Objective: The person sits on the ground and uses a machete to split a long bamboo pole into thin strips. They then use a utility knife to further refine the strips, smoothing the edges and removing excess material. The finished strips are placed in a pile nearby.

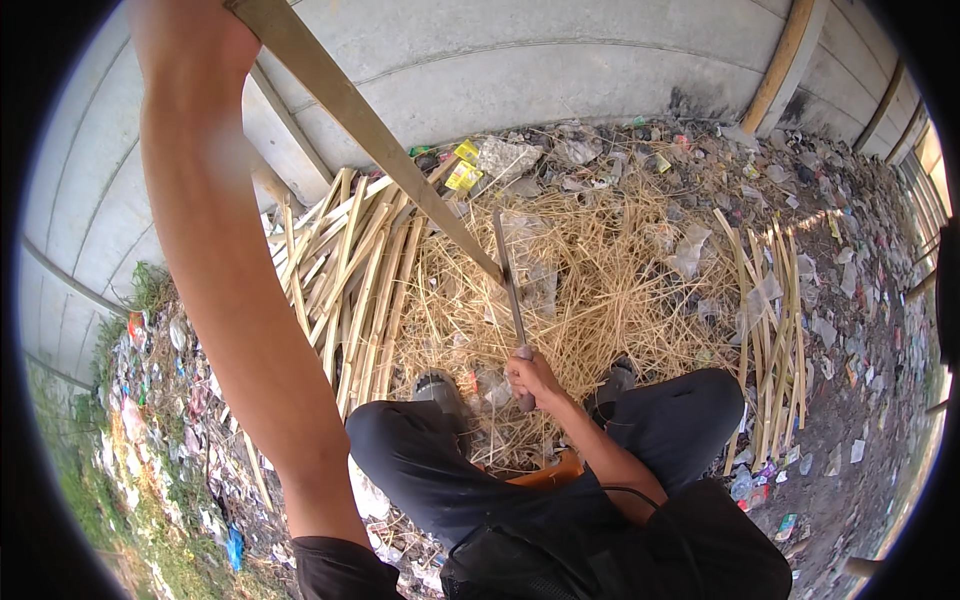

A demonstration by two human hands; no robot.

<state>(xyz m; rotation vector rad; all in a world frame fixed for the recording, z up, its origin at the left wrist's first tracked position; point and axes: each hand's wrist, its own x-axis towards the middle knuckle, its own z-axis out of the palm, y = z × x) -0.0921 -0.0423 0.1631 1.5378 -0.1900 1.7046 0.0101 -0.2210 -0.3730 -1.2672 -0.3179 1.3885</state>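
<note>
A long bamboo strip [375, 145] slants down from the upper left to the middle. My left hand [200, 35], raised high and partly cut off by the top of the view, appears closed on its upper end; the fingers are blurred. Wrapped round a dark handle [526, 402], my right hand [538, 376] holds a long narrow-bladed knife [511, 290] between my knees, blade pointing up and away. The strip's lower end meets the blade near its middle. Beneath them lies a heap of thin straw-coloured shavings [600, 290].
A pile of bamboo strips [345, 285] lies on the left, and a smaller bundle [775, 340] on the right. A grey panel wall [560, 75] with posts stands ahead. Plastic litter [840, 290] covers the surrounding ground. My bent legs [420, 460] flank the right hand.
</note>
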